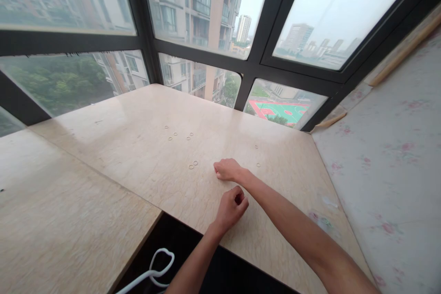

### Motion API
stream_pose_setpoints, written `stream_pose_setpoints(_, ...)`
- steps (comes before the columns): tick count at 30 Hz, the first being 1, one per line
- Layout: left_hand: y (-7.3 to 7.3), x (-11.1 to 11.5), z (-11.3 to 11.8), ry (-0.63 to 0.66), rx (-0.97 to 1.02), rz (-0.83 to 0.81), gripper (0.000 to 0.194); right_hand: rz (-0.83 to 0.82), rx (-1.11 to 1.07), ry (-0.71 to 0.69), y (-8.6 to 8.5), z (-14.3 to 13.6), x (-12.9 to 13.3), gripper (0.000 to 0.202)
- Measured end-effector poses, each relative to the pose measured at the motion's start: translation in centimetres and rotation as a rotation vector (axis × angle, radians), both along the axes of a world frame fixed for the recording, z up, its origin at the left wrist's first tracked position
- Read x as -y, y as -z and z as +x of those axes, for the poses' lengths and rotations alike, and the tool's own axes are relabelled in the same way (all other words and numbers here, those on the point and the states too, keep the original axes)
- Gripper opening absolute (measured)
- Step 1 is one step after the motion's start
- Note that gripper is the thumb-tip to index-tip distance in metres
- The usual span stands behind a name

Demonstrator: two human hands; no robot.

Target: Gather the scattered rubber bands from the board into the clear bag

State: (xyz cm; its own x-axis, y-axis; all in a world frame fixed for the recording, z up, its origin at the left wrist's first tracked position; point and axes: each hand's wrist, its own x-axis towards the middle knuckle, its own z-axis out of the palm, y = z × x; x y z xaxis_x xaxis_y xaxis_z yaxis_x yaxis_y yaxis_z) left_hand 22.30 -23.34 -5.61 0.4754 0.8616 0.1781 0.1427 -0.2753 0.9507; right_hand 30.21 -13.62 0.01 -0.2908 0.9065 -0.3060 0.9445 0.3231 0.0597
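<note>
Ring [195, 163]: lies flat on countertop [131, 156], just left of right hand [227, 169], farther from left hand [232, 206]; round, without long axis. Hands: both curled into fists; any contents hidden from view.

Closed-in fingers and cropped edges keep details from view

The right hand [227, 169] shows mostly its back, and its fingertips are hidden beneath it. The left hand [231, 206] is curled around a dark hollow; whatever may lie inside cannot be made out. Both forearms run off the bottom edge. The rings [191, 168] are too small to tell their material. A clear packet [325, 223] is faint, its contents unreadable, beside the right forearm. The white cable [161, 272] is cut off below. A dark speck [2, 189] at the left edge is too small to identify.
</note>
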Motion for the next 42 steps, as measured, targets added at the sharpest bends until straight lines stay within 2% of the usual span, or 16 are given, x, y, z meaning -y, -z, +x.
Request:
stream_pose_setpoints(8, 0.6, 0.1, 0.3, 0.028, -0.010, 0.001, 0.018, -0.015, -0.058, 0.015, -0.3, 0.7, 2.7, 0.015)
stream_pose_setpoints(14, 0.5, 0.2, 0.2, 0.084, -0.074, 0.083, 0.018, 0.060, -0.255, 0.153, -0.3, 2.2, 4.3, 0.007)
stream_pose_setpoints(19, 0.1, 0.0, 0.2, 0.032, -0.072, 0.043, 0.018, 0.251, -0.454, 0.426, -0.5, 5.2, 8.8, 0.017)
stream_pose_setpoints(23, -0.3, -0.1, 0.2, 0.004, -0.079, 0.009, 0.024, 0.535, -0.932, 0.818, -0.2, 8.0, 14.9, 0.008)
stream_pose_setpoints(26, -0.4, -0.1, 0.2, 0.017, -0.117, 0.026, 0.025, 0.610, -1.125, 1.018, 0.4, 10.1, 19.8, 0.011)
stream_pose_setpoints(31, -0.7, 0.0, 0.2, 0.026, -0.154, 0.039, 0.028, 0.673, -1.023, 1.185, 0.9, 13.4, 25.9, 0.016)
stream_pose_setpoints(36, -1.2, 0.1, 0.3, 0.016, -0.164, 0.035, 0.029, 0.861, -0.737, 1.256, 0.8, 16.0, 28.9, 0.025)
stream_pose_setpoints(40, -1.5, 0.3, 0.5, 0.002, -0.174, 0.028, 0.030, 0.668, -0.528, 1.157, 0.8, 16.8, 29.8, 0.027)
stream_pose_setpoints(42, -1.6, 0.3, 0.5, 0.000, -0.180, 0.023, 0.030, 0.647, -0.503, 1.130, 0.4, 16.6, 30.0, 0.030)
